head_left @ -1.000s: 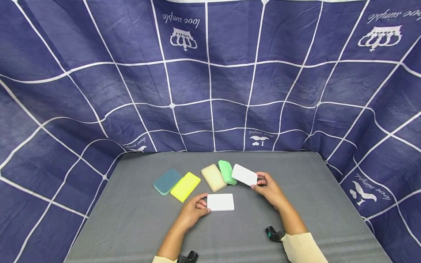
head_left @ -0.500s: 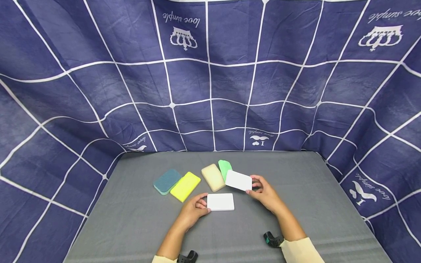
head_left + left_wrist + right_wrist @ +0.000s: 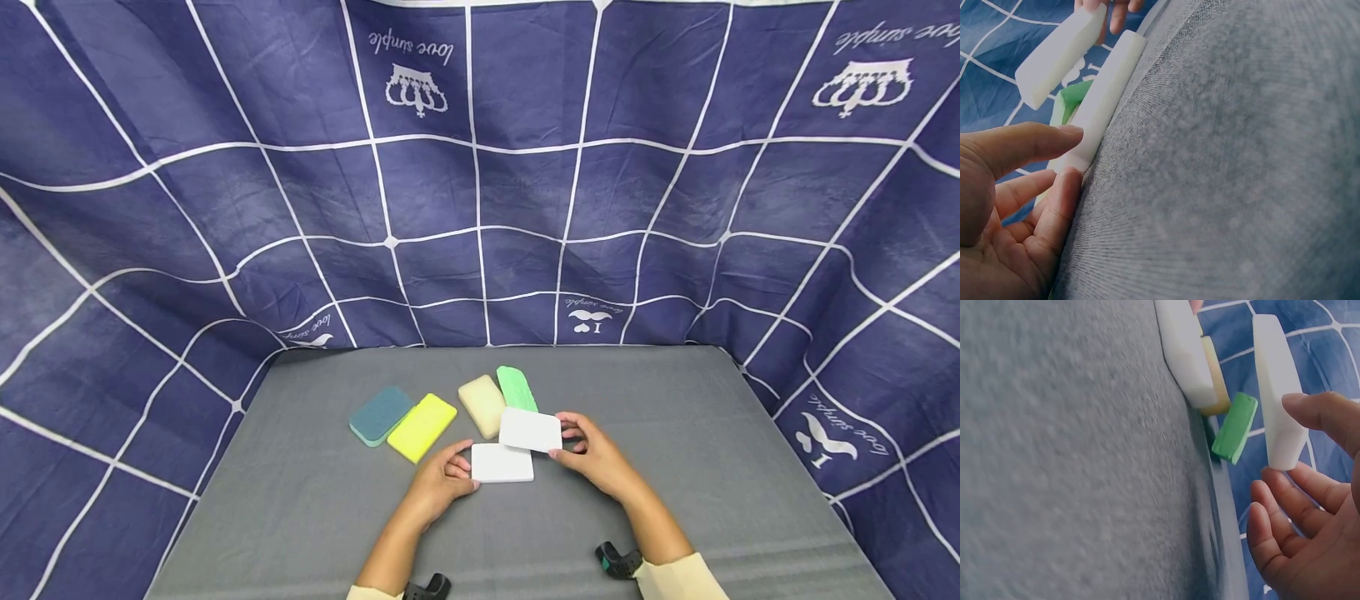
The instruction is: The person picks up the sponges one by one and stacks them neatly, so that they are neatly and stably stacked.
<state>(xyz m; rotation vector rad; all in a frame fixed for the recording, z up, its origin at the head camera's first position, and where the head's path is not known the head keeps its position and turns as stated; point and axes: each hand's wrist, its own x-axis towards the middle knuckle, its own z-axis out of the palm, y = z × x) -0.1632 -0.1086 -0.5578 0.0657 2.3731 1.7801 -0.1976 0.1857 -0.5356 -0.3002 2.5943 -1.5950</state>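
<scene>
A white sponge lies flat on the grey cloth, and my left hand holds its left end between thumb and fingers. Above and behind it, my right hand pinches a second white sponge by its right end. That raised sponge overlaps the top right corner of the lying one in the head view. In the right wrist view the raised sponge hangs clear of the cloth, thumb on one face and fingers at its lower end. From the left wrist view, my thumb presses the lying sponge.
Behind the white sponges lie a beige sponge and a green sponge, both partly covered by the raised one in the head view. To the left are a yellow sponge and a dark teal sponge. A blue checked curtain stands behind the table.
My right hand has moved left and toward me with the raised sponge, from beside the green sponge to over the lying one's corner. My left hand and its sponge have stayed in place.
</scene>
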